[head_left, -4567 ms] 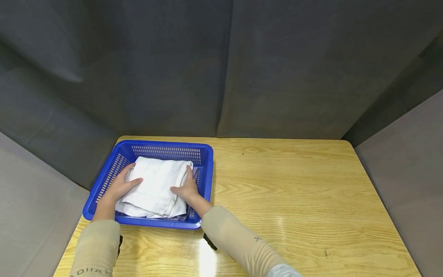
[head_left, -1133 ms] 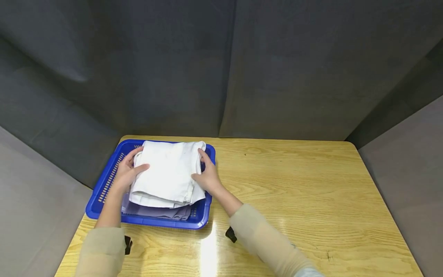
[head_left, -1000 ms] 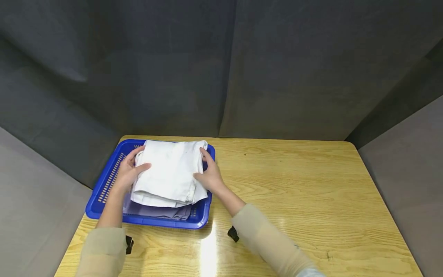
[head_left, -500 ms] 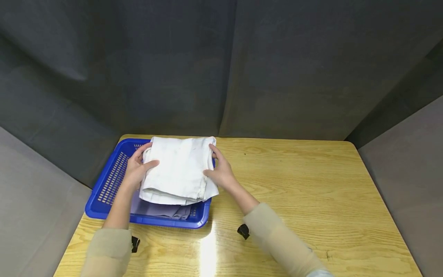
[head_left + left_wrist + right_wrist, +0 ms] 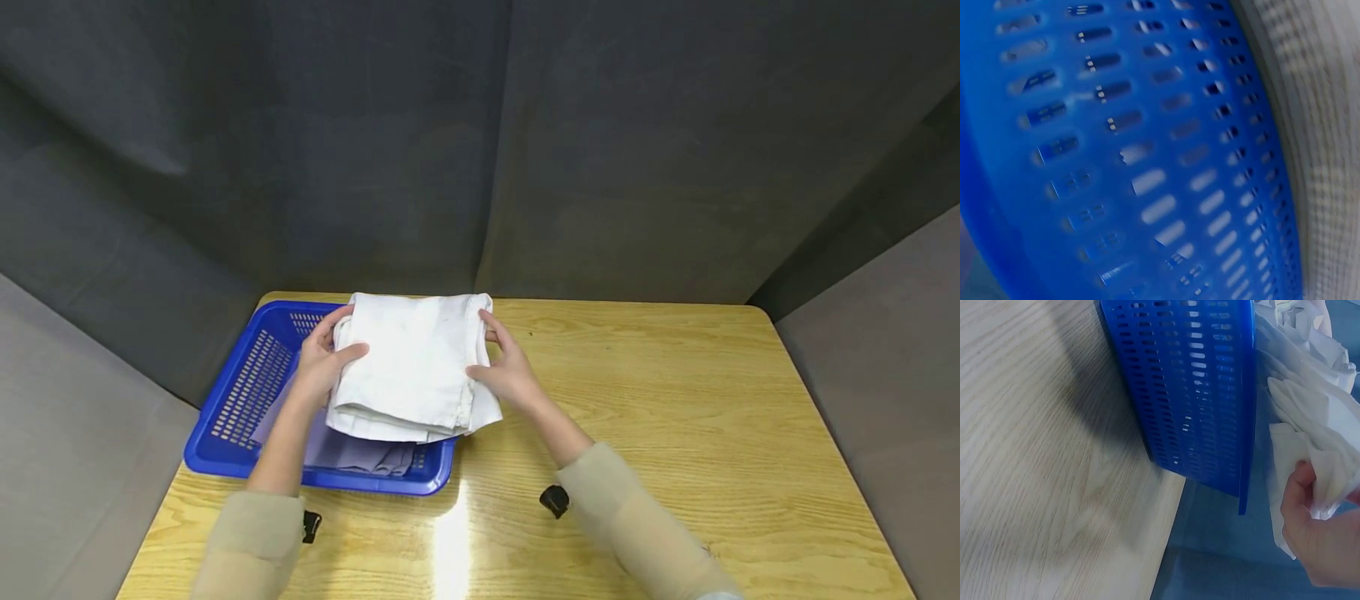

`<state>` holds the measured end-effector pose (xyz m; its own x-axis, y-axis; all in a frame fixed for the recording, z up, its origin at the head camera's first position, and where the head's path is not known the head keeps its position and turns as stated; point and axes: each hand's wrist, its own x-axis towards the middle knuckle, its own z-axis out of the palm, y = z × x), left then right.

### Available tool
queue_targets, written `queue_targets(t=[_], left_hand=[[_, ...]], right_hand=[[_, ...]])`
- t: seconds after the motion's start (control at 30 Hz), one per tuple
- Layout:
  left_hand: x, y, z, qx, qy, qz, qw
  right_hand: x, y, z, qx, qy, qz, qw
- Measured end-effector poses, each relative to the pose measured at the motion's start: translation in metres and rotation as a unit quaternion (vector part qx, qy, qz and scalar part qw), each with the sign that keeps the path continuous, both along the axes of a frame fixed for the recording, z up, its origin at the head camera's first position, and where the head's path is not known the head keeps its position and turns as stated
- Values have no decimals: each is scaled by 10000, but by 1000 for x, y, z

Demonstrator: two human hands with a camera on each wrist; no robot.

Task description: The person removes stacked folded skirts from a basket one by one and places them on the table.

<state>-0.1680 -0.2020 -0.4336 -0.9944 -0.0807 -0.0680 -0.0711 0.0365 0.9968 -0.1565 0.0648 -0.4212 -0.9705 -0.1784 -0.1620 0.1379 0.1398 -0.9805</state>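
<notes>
A folded white cloth, several layers thick, is held up over the right part of a blue plastic basket. My left hand grips its left edge, thumb on top and fingers under. On the opposite edge my right hand holds it the same way; in the right wrist view the right hand pinches the hanging layers of the white cloth above the basket's rim. A greyish-lilac folded cloth lies in the basket. The left wrist view shows only the slotted basket wall and no hand.
The basket stands at the left of a wooden table. Dark curtain hangs behind the table, with pale grey panels at both sides. Black wrist straps show at the left cuff and right cuff.
Both hands have lifted the white cloth from the basket and carried it to the right, uncovering the lilac cloth underneath. The basket has stayed in place.
</notes>
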Motion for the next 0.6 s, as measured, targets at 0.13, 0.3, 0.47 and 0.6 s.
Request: queue_targets(t=[0.13,0.3,0.47,0.6], left_hand=[[-2,9,1,75,-76,15,9999],[-1,20,4,225,-2,34,9997],[-1,30,5,185,70,37,9998],[-2,39,5,179,25,80,9998]], right_hand=[[1,9,1,-99,-42,-36,9999],[1,20,2,56,-143,-19,9999],[0,32,2,-4,-191,60,9998],[0,41,3,-96,-180,111,9997]])
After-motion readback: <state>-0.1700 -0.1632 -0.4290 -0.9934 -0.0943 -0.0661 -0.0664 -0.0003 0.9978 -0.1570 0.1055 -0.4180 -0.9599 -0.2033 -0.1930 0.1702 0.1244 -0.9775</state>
